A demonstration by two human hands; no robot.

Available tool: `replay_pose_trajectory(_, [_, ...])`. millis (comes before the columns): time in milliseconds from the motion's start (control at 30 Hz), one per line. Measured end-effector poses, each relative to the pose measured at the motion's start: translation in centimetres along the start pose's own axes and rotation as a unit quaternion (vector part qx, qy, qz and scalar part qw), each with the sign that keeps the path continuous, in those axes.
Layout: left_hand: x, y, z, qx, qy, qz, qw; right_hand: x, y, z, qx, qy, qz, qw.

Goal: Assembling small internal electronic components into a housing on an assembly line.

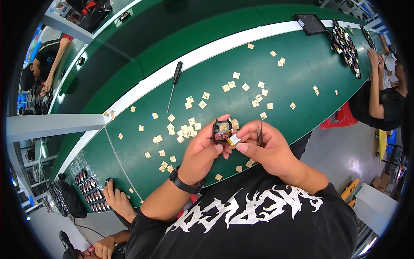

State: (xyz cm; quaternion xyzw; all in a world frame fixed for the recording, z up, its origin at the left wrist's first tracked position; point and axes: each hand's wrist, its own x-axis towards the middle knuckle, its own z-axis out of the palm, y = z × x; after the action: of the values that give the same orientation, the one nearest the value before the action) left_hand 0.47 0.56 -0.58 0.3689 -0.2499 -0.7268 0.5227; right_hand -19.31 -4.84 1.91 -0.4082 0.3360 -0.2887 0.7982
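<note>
My left hand (199, 152), with a black band on the wrist, is closed around an opened black smartwatch case (216, 128). Inside the case a red circuit board (222, 136) shows, with a tan square piece above it. Between the thumb and fingers of my right hand (271, 151) is a small silver pouch battery (234, 140) with a yellow edge, right beside the case. A pair of dark tweezers (261, 133) also sticks up from the right hand's fingers. Whether a wire joins battery and board is too small to tell.
Many small tan paper squares (185, 131) lie scattered over the green table (142, 95). A screwdriver (177, 73) lies beyond my hands. Watch parts (91, 190) fill a tray at the left, near a co-worker's hand (117, 199). A black tray (310, 24) and piled parts (344, 45) are far right.
</note>
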Motion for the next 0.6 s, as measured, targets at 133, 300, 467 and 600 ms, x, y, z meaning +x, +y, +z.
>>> replay_pose_trajectory(133, [0.1,-0.1,1.0,0.041,0.035,0.019,0.998,-0.5,-0.2,-0.9,-0.083,-0.049,-0.013,0.995])
replay_pose_trajectory(300, [0.1,-0.8,0.4,0.14,0.05,0.045,0.988,-0.5,-2.2,-0.5,-0.318,-0.087,-0.11,0.938])
replay_pose_trajectory(467, [0.0,-0.6,0.8,0.216,0.074,0.051,0.972,-0.2,-1.6,-1.2,-0.513,0.025,-0.276,0.813])
replay_pose_trajectory(600, [0.0,-0.8,0.4,0.285,0.065,0.064,0.954,-0.5,-1.2,-0.1,-0.555,0.047,-0.233,0.797])
